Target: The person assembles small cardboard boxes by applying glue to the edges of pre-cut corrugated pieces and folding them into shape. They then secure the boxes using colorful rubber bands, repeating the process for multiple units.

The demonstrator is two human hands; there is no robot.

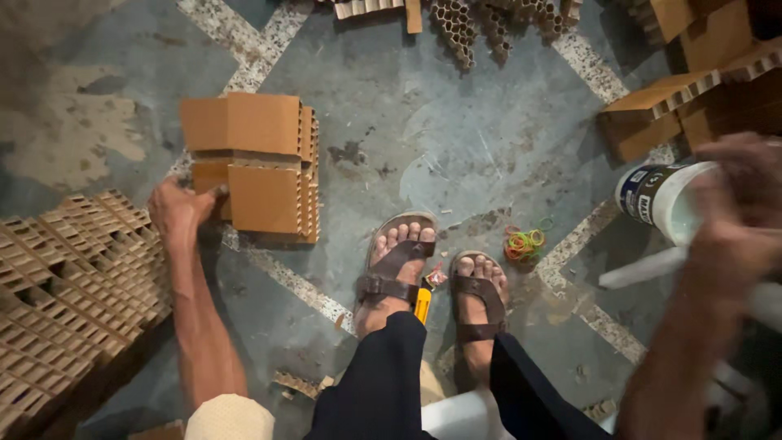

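Pretty grimy grey-blue concrete floor [456, 122] here, stained and scuffed, with speckled pale stripes [244, 41] crossing it diagonally. Dim, warm light overall.

Surface: grey concrete floor [456, 122], stained, crossed by pale speckled strips [289, 281].
Left centre: stack of brown cardboard blocks [252, 167] lying across a strip.
Far left: honeycomb cardboard sheet [69, 281], flat.
Top edge: honeycomb offcuts [472, 24].
Top right: more cardboard blocks [660, 114].
Centre: two sandalled feet [432, 281]; coloured rubber bands [524, 243] just beside them.
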